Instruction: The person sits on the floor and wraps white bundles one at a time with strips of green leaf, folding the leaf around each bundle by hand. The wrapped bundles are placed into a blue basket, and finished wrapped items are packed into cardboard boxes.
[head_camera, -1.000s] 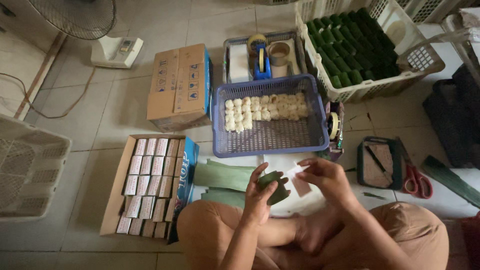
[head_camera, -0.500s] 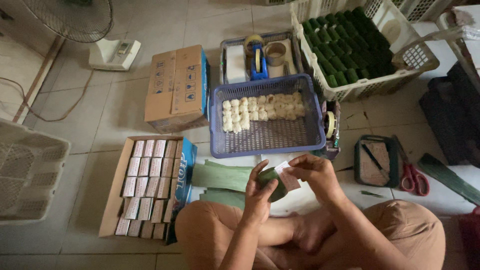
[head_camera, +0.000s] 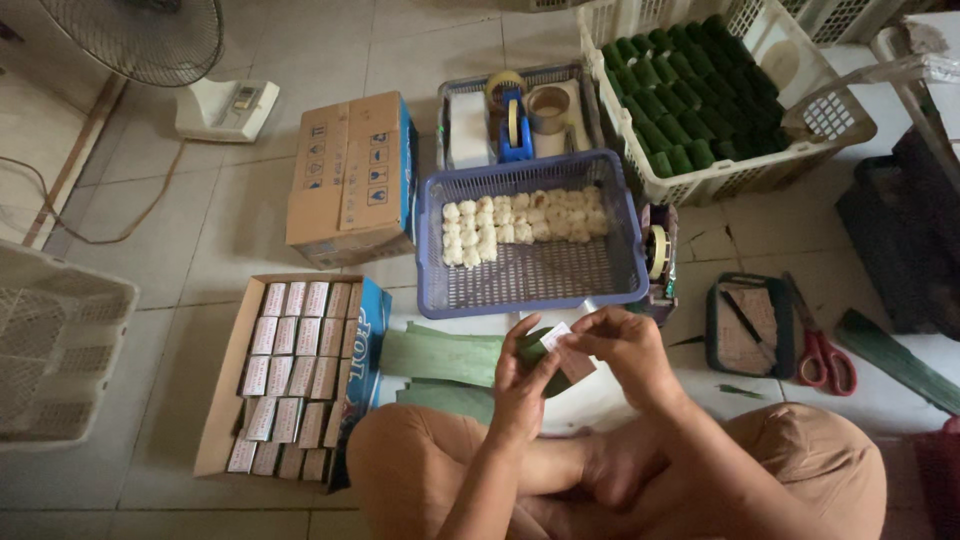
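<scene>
My left hand (head_camera: 517, 375) grips a small green leaf-wrapped bundle (head_camera: 538, 352) in front of my crossed legs. My right hand (head_camera: 622, 345) pinches a small white paper label (head_camera: 557, 337) against the top of that bundle. Just beyond my hands stands a blue mesh basket (head_camera: 530, 275) with several small white pieces in its far half. Flat green leaf strips (head_camera: 440, 355) lie on the floor under and left of my hands.
An open cardboard box (head_camera: 215, 430) of packed small cartons lies at left, a closed carton (head_camera: 350, 175) behind it. A white crate (head_camera: 720, 180) holds green wrapped bundles. A tray with tape rolls (head_camera: 515, 110), red scissors (head_camera: 820, 350), a fan base (head_camera: 225, 105) and a white basket (head_camera: 50, 350) surround me.
Both hands shifted slightly left with the green bundle. My right hand has brought a white label onto the bundle's top.
</scene>
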